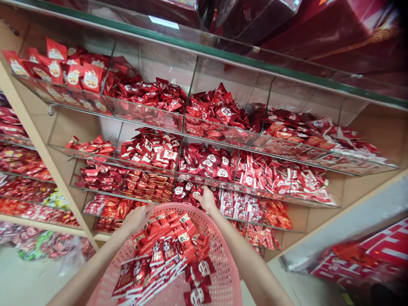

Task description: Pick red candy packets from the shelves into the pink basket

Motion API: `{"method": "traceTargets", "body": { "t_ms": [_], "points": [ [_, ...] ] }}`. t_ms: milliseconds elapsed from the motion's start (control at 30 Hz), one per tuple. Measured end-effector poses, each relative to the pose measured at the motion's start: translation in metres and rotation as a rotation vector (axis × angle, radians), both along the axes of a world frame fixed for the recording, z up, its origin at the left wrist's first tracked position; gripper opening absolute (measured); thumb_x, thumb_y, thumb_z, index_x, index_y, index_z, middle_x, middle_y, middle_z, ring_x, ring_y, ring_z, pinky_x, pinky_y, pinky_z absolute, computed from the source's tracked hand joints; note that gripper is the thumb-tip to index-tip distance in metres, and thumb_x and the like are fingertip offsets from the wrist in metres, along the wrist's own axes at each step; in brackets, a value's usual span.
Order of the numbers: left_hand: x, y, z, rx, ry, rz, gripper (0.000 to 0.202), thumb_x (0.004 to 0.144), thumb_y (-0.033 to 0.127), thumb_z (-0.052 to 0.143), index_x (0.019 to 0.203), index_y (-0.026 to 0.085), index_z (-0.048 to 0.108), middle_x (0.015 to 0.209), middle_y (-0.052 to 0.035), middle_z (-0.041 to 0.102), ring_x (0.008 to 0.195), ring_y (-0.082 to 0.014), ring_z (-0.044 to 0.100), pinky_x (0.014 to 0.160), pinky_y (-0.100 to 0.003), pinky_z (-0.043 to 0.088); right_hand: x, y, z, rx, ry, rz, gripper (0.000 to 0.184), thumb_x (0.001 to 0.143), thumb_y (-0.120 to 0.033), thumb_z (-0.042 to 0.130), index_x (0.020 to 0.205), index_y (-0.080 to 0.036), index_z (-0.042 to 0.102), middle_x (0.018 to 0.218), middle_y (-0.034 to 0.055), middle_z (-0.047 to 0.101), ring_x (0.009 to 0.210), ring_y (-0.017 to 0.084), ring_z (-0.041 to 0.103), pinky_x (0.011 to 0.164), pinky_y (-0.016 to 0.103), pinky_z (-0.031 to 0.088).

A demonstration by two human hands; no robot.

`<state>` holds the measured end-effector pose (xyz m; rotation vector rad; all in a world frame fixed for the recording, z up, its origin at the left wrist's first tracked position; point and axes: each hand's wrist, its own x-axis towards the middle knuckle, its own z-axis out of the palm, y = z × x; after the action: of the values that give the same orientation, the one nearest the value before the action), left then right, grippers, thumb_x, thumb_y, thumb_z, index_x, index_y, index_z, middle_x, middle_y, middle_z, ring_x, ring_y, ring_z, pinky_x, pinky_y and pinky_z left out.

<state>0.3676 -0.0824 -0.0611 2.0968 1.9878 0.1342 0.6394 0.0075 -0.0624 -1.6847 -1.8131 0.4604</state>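
Observation:
A pink perforated plastic basket [223,272] hangs in front of me, heaped with red-and-white wrapped sweet packets [162,255]. My left hand [136,219] sits at the basket's upper left rim and appears to grip it. My right hand [205,199] reaches past the far rim to the front of a clear acrylic bin [204,170], its fingers among red packets [188,193]. Those fingertips are partly hidden, so I cannot tell whether they hold anything.
Tiered clear acrylic shelves [223,131] with divided bins of red packets fill the view, set in a pale wooden rack [38,144]. More packaged goods stand at far left, and red boxes [385,250] sit low at right. Dark red boxes [318,29] sit above.

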Motion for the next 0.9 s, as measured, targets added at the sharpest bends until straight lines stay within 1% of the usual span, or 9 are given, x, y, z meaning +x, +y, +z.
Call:
{"method": "traceTargets", "body": {
  "t_ms": [133, 233, 333, 433, 533, 600, 733, 833, 900],
  "points": [
    [0.001, 0.000, 0.003, 0.002, 0.021, -0.002, 0.040, 0.091, 0.030, 0.033, 0.128, 0.024, 0.048, 0.108, -0.0097, 0.067, 0.102, -0.0236, 0.061, 0.079, -0.029, 0.046, 0.003, -0.013, 0.006, 0.037, 0.224, 0.007, 0.043, 0.070, -0.037, 0.062, 0.106, -0.015, 0.051, 0.086, 0.0035, 0.062, 0.077, 0.016, 0.057, 0.073, 0.028, 0.043],
    [0.000, 0.001, 0.002, 0.011, 0.024, -0.019, 0.040, 0.091, 0.029, 0.033, 0.128, 0.024, 0.049, 0.106, -0.0096, 0.068, 0.101, -0.0235, 0.062, 0.079, -0.029, 0.046, 0.007, -0.035, 0.009, 0.031, 0.405, 0.116, 0.043, 0.067, -0.038, 0.064, 0.103, -0.017, 0.053, 0.085, 0.0014, 0.062, 0.073, 0.014, 0.056, 0.070, 0.026, 0.044],
    [-0.002, 0.002, -0.002, 0.024, 0.027, -0.038, 0.041, 0.091, 0.029, 0.031, 0.128, 0.023, 0.048, 0.104, -0.0096, 0.068, 0.099, -0.0230, 0.063, 0.079, -0.029, 0.046, 0.014, -0.066, 0.010, -0.155, 0.499, 0.294, 0.037, 0.064, -0.040, 0.067, 0.091, -0.016, 0.058, 0.078, 0.0004, 0.062, 0.069, 0.013, 0.057, 0.067, 0.027, 0.045],
    [-0.002, 0.002, -0.003, 0.016, 0.025, -0.036, 0.042, 0.091, 0.031, 0.030, 0.129, 0.022, 0.047, 0.105, -0.0100, 0.068, 0.100, -0.0236, 0.062, 0.079, -0.029, 0.046, 0.024, -0.098, 0.004, -0.369, 0.498, 0.429, 0.035, 0.060, -0.041, 0.071, 0.080, -0.015, 0.058, 0.072, -0.0003, 0.062, 0.067, 0.013, 0.057, 0.064, 0.026, 0.045],
    [0.000, 0.002, -0.001, 0.008, 0.024, -0.023, 0.043, 0.091, 0.031, 0.030, 0.130, 0.021, 0.045, 0.107, -0.0106, 0.067, 0.100, -0.0236, 0.062, 0.078, -0.029, 0.046, 0.035, -0.125, -0.009, -0.532, 0.392, 0.499, 0.032, 0.057, -0.035, 0.074, 0.075, -0.015, 0.058, 0.069, -0.0020, 0.059, 0.063, 0.011, 0.053, 0.059, 0.023, 0.042],
    [0.001, 0.001, 0.001, 0.007, 0.032, -0.020, 0.044, 0.091, 0.031, 0.030, 0.131, 0.020, 0.044, 0.105, -0.0111, 0.067, 0.097, -0.0236, 0.063, 0.077, -0.029, 0.046, 0.040, -0.140, -0.019, -0.601, 0.241, 0.529, 0.031, 0.054, -0.031, 0.076, 0.076, -0.015, 0.059, 0.070, -0.0028, 0.058, 0.063, 0.010, 0.051, 0.056, 0.020, 0.038],
    [0.001, 0.001, 0.002, -0.003, 0.035, -0.012, 0.043, 0.091, 0.030, 0.029, 0.130, 0.021, 0.046, 0.099, -0.0100, 0.069, 0.095, -0.0225, 0.064, 0.075, -0.028, 0.046, 0.042, -0.165, -0.033, -0.650, -0.148, 0.529, 0.035, 0.052, -0.029, 0.076, 0.083, -0.018, 0.063, 0.077, -0.0027, 0.059, 0.066, 0.011, 0.050, 0.051, 0.019, 0.032],
    [0.001, 0.001, 0.002, 0.002, 0.039, -0.016, 0.043, 0.091, 0.030, 0.030, 0.130, 0.022, 0.046, 0.099, -0.0095, 0.069, 0.096, -0.0224, 0.064, 0.076, -0.028, 0.046, 0.036, -0.178, -0.035, -0.661, -0.311, 0.539, 0.030, 0.055, -0.025, 0.072, 0.083, -0.019, 0.064, 0.077, -0.0023, 0.061, 0.068, 0.012, 0.053, 0.050, 0.019, 0.030],
    [0.001, 0.001, 0.003, 0.004, 0.039, -0.022, 0.043, 0.091, 0.030, 0.030, 0.131, 0.021, 0.045, 0.100, -0.0098, 0.069, 0.094, -0.0226, 0.064, 0.075, -0.028, 0.046, 0.031, -0.184, -0.034, -0.652, -0.384, 0.529, 0.026, 0.057, -0.021, 0.069, 0.082, -0.019, 0.064, 0.079, -0.0008, 0.063, 0.071, 0.015, 0.056, 0.053, 0.020, 0.033]
  ]
}}
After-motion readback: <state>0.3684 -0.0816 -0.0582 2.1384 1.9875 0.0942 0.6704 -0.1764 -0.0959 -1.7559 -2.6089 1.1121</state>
